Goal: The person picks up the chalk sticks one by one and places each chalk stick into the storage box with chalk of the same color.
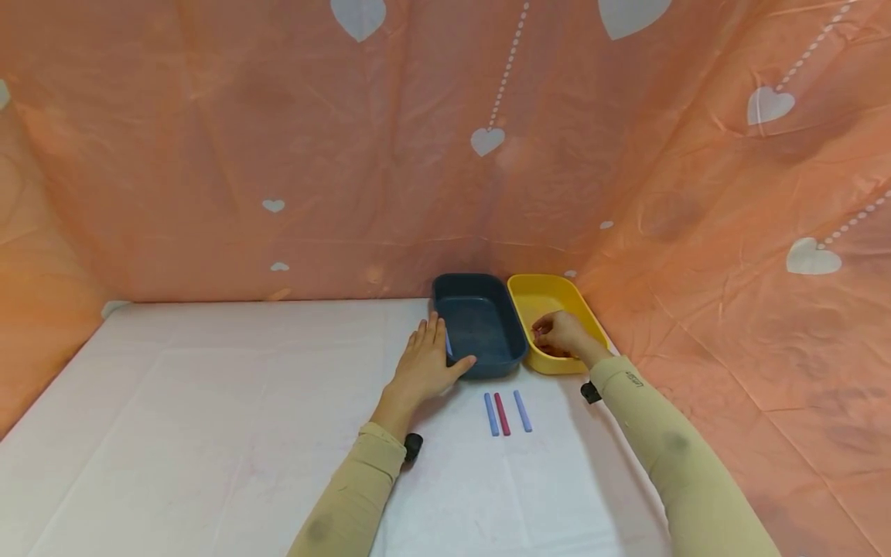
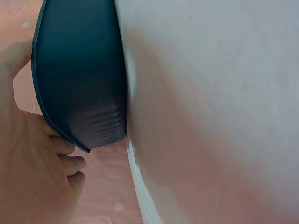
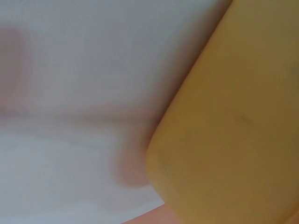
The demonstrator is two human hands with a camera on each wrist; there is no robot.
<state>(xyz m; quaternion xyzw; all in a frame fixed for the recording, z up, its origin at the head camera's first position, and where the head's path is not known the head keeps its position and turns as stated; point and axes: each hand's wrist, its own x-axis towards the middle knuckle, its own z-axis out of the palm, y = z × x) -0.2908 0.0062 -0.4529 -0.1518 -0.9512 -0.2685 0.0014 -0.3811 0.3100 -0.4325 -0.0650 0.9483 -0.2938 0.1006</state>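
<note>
In the head view my left hand [image 1: 426, 365] rests on the near left corner of a dark blue bin [image 1: 480, 370], fingers straight along its left rim, thumb on the front rim. A light blue chalk stick [image 1: 448, 344] shows inside that bin by the fingers. My right hand [image 1: 562, 333] reaches into the yellow bin [image 1: 557, 365], fingers curled, with a bit of a red chalk stick [image 1: 537, 333] at the fingertips. Darker red pieces lie under that hand, partly hidden. The left wrist view shows my fingers at the blue bin's rim [image 2: 39, 100].
On the white table in front of the bins lie a blue chalk stick [image 1: 491, 415], a red one [image 1: 502, 415] and a lavender one [image 1: 523, 411]. An orange cloth [image 1: 334, 170] with white hearts hangs behind and at the sides. The right wrist view holds mostly the yellow bin's outer wall [image 3: 229, 126].
</note>
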